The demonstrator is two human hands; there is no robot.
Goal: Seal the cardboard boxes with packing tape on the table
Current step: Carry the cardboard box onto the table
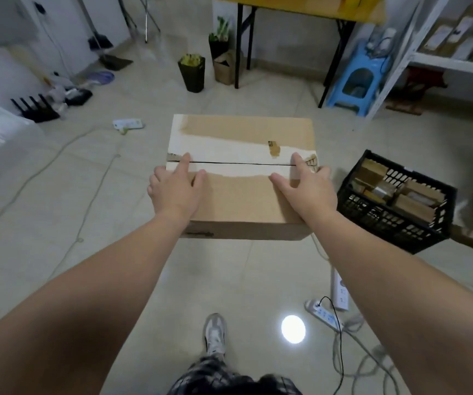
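Observation:
A brown cardboard box (241,201) is held out in front of me above the tiled floor. Its top flaps are closed, a dark seam (241,163) runs across the middle, and pale torn strips lie along the seam. My left hand (172,192) lies on the top at the box's left edge, with the index finger on the seam and the outer fingers over the side. At the right edge, my right hand (306,189) grips the same way. No packing tape roll is in view.
A black plastic crate (395,201) of cardboard packets sits on the floor to the right. Power strips (326,312) and cables lie near my feet. Behind the box are a yellow-topped table (300,7), a blue stool (355,78), a white shelf (457,61) and black plant bags (192,69).

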